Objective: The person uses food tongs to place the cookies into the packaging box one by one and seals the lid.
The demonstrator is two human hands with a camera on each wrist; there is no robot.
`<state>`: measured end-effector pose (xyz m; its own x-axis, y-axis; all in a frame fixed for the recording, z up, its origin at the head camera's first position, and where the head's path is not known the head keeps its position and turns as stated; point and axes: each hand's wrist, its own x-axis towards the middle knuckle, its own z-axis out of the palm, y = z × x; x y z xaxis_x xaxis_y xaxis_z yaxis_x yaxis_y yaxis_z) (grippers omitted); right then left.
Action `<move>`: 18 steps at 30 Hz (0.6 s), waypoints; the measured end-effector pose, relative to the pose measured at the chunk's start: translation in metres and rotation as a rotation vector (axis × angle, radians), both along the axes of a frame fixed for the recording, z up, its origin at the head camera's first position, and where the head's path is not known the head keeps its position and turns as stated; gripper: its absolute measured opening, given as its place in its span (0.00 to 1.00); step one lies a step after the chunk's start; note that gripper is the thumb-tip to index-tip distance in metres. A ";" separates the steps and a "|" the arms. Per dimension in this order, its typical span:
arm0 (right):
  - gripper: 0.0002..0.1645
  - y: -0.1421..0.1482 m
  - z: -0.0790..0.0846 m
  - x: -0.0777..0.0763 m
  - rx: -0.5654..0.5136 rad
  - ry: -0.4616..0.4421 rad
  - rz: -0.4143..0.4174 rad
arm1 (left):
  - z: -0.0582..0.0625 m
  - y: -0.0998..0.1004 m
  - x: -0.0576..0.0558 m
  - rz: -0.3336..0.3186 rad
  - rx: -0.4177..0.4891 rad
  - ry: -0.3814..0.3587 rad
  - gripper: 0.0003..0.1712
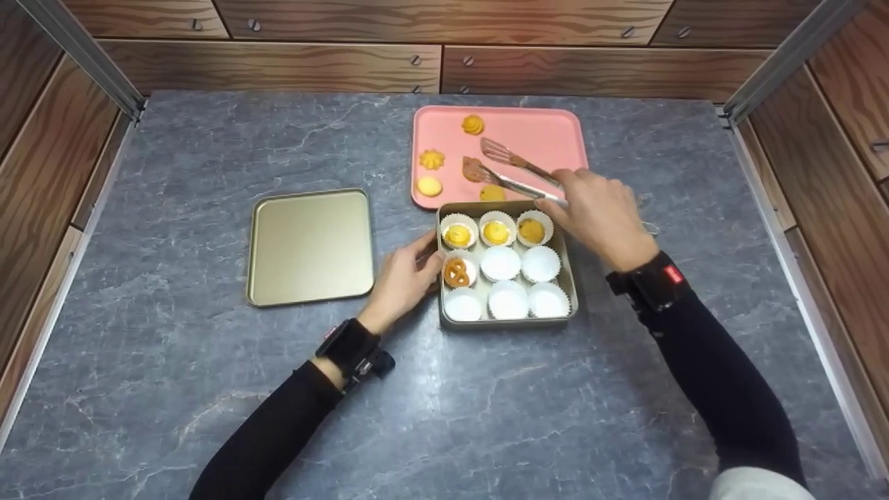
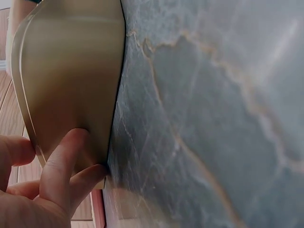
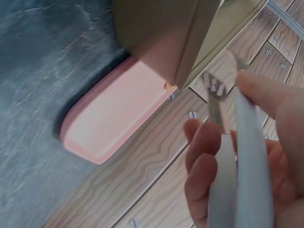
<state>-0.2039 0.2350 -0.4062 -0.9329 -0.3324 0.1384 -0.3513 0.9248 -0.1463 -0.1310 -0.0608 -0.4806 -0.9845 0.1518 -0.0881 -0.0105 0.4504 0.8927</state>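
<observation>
My right hand [image 1: 603, 215] grips metal tongs [image 1: 526, 186] by their white handles, as the right wrist view also shows. The tong arms stand apart over the pink tray [image 1: 542, 128], the nearer tip right at a brown cookie [image 1: 473, 169]. My left hand [image 1: 406, 274] rests with its fingertips against the left wall of a gold tin [image 2: 71, 71]. White paper cups [image 1: 508, 300] fill this tin. Its back row holds two yellow cookies [image 1: 458, 235] and a speckled golden one [image 1: 532, 230]; a pretzel [image 1: 456, 272] sits in the middle-left cup.
On the tray also lie a swirled cookie [image 1: 473, 125], a flower-shaped cookie [image 1: 431, 160], a round pale-yellow one [image 1: 429, 186] and a golden one [image 1: 492, 193] by the tin's back edge. The tin's lid [image 1: 311, 247] lies to the left. Wood-patterned panels [image 1: 278, 66] border the grey marbled table.
</observation>
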 end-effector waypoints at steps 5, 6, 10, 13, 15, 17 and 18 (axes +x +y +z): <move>0.29 -0.010 0.001 -0.010 0.057 -0.057 -0.035 | 0.001 0.001 0.000 -0.003 -0.011 0.023 0.32; 0.29 -0.011 0.001 -0.011 0.069 -0.068 -0.040 | 0.001 0.001 0.000 -0.003 -0.013 0.029 0.31; 0.30 -0.018 0.000 -0.017 0.105 -0.102 -0.045 | 0.001 0.001 0.001 -0.006 -0.014 0.036 0.31; 0.30 -0.021 -0.001 -0.020 0.116 -0.118 -0.047 | 0.001 0.001 0.001 -0.008 -0.004 0.027 0.31; 0.30 -0.022 -0.001 -0.022 0.119 -0.121 -0.047 | 0.001 0.000 0.001 -0.011 0.001 0.018 0.32; 0.29 -0.021 -0.001 -0.023 0.118 -0.123 -0.048 | 0.001 0.001 0.001 -0.012 0.003 0.008 0.32; 0.28 -0.020 -0.001 -0.024 0.117 -0.124 -0.046 | 0.001 0.001 0.001 -0.011 0.004 0.006 0.32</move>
<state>-0.2281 0.2146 -0.4072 -0.9551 -0.2958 -0.0157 -0.2939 0.9528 -0.0758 -0.1305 -0.0600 -0.4797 -0.9833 0.1629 -0.0814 0.0001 0.4473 0.8944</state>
